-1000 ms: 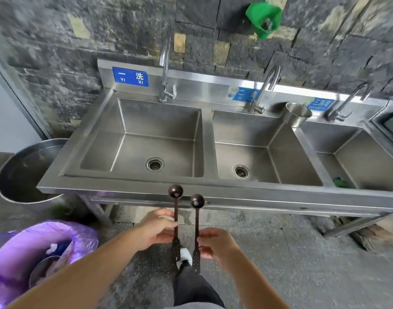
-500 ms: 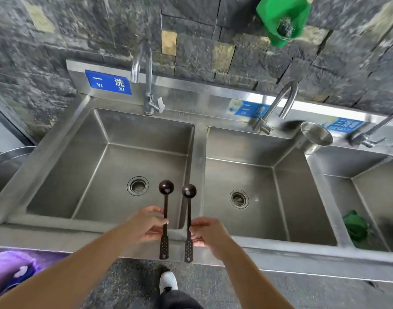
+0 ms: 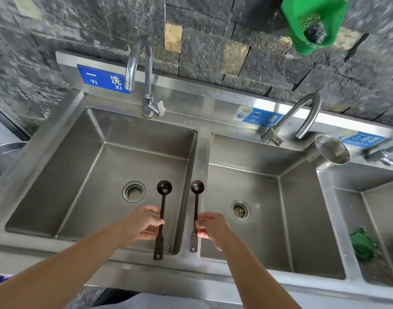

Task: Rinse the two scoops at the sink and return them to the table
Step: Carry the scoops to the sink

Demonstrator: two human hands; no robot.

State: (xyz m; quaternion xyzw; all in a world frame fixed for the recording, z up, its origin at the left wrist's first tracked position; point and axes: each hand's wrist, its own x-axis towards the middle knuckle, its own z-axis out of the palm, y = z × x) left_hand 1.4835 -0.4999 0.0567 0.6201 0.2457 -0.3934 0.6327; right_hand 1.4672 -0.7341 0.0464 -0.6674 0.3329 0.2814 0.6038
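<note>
1. Two dark long-handled scoops are held upright over the steel sink point(image 3: 197, 157), one in each hand: the left scoop point(image 3: 161, 216) is pinched at mid-handle by the left hand point(image 3: 138, 224), and the right scoop point(image 3: 195, 214) is pinched the same way by the right hand point(image 3: 210, 226).
2. Both hands are closed narrowly around the thin shafts, thumb against fingers; the small round bowls stand above the hands and the flat perforated handle ends hang below.
3. The left scoop is positioned over the left basin point(image 3: 84, 175); the right scoop sits just over the divider between the left basin and the middle basin point(image 3: 269, 197).
4. The scoops are judged to be light and stiff, probably hard plastic or dark metal; the material cannot be told. Little grip force is needed, but the slim shafts are likely to turn slippery once wet.
5. The mid-handle grip is judged sound for rinsing, since the bowls are kept clear of the fingers; the wider perforated ends would offer a surer hold against twisting.
6. Both nearer basins are seen dry and bare, with only a drain strainer in each; no water is running from the left faucet point(image 3: 139, 74) or the middle faucet point(image 3: 300, 117).
7. A green cloth or scourer point(image 3: 363, 244) lies in the right basin, a steel cup point(image 3: 331, 150) rests tilted on the rim, and a green wall holder point(image 3: 313, 21) contains a steel-wool scrubber.
</note>
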